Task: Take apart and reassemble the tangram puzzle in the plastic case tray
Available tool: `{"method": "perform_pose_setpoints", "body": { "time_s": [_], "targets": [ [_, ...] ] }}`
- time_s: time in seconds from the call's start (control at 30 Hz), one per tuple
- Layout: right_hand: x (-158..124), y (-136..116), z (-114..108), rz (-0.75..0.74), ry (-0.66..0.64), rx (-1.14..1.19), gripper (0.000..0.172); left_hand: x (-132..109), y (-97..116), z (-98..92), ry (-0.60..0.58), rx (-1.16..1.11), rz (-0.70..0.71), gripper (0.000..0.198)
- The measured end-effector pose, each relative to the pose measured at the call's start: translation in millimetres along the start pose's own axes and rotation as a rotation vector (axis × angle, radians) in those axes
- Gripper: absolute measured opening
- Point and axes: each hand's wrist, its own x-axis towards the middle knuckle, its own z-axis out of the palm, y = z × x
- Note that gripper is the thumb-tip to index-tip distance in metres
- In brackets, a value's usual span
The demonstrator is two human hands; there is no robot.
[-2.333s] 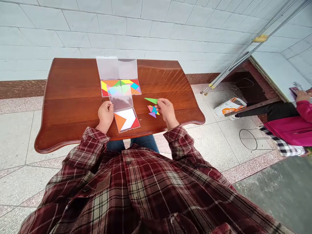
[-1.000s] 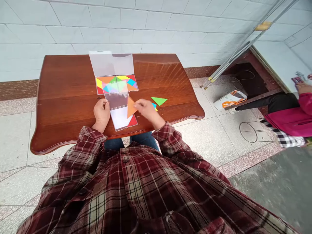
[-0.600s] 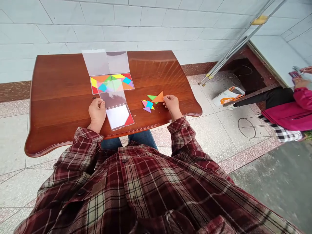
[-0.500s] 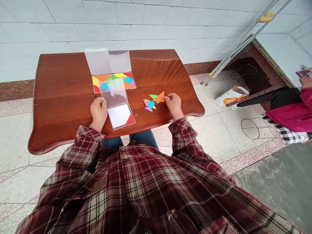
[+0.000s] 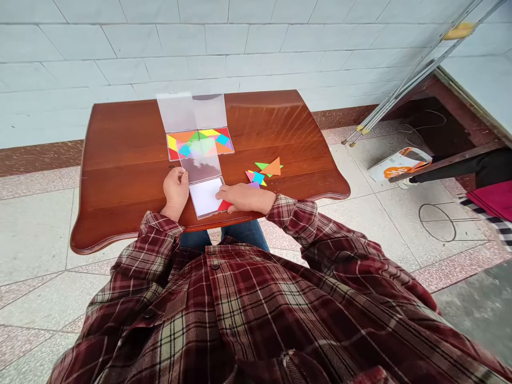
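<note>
A shallow case (image 5: 203,197) with a raised clear lid (image 5: 200,166) lies near the table's front edge, a red piece (image 5: 224,205) in its lower right corner. Over that corner is my right hand (image 5: 244,197), fingers apart and fingertips on the red piece. My left hand (image 5: 176,189) is closed beside the case's left edge; whatever its fingers pinch is too small to name. Loose coloured pieces lie right of the case, among them an orange triangle (image 5: 272,167) and a blue square (image 5: 258,178). Behind, two open cases (image 5: 216,141) hold coloured pieces.
The brown table (image 5: 128,160) stands against a tiled wall (image 5: 132,40). On the right are crutches (image 5: 394,88), a white and orange container (image 5: 400,165), a wire ring (image 5: 437,222) on the floor, and part of another person (image 5: 488,184).
My right hand has moved left from the orange triangle to the red piece in the near case. My left hand remains beside the case. The view has shifted slightly.
</note>
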Motion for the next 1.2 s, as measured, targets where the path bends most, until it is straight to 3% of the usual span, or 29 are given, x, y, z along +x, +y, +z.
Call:
{"method": "perform_pose_setpoints", "body": {
  "time_s": [0.2, 0.4, 0.5, 0.6, 0.73, 0.83, 0.9, 1.03, 1.2],
  "targets": [
    [17, 3, -15, -0.051, -0.133, -0.089, 0.028, 1, -6, 0.1, -0.009, 0.009, -0.002, 0.009],
    [25, 16, -11, -0.052, -0.088, 0.115, 0.017, 0, -5, -0.6, -0.012, 0.008, -0.014, 0.010],
    [20, 25, -7, -0.033, 0.098, 0.343, 0.019, 1, -4, -1.3, -0.020, 0.005, -0.018, 0.009],
    [7, 44, -2, 0.063, 0.454, 0.637, 0.015, 2, -4, -1.4, -0.017, -0.004, -0.009, 0.009],
    [-23, 88, 8, 0.330, 0.883, 0.901, 0.015, 4, -5, -1.1, -0.001, -0.008, -0.010, 0.009],
    [-47, 121, 20, 0.584, 1.075, 0.979, 0.018, 5, -8, -1.0, -0.004, -0.011, -0.002, 0.009],
    [-57, 135, 30, 0.693, 1.116, 1.005, 0.019, 6, -11, -0.9, -0.004, -0.008, 0.005, 0.010],
    [-57, 145, 50, 0.825, 1.049, 1.042, 0.017, 7, -14, -0.6, -0.005, -0.004, 0.003, 0.012],
    [-53, 145, 62, 0.834, 1.095, 0.882, 0.015, 3, -6, -6.4, -0.002, -0.037, -0.012, 0.011]
  ]
}}
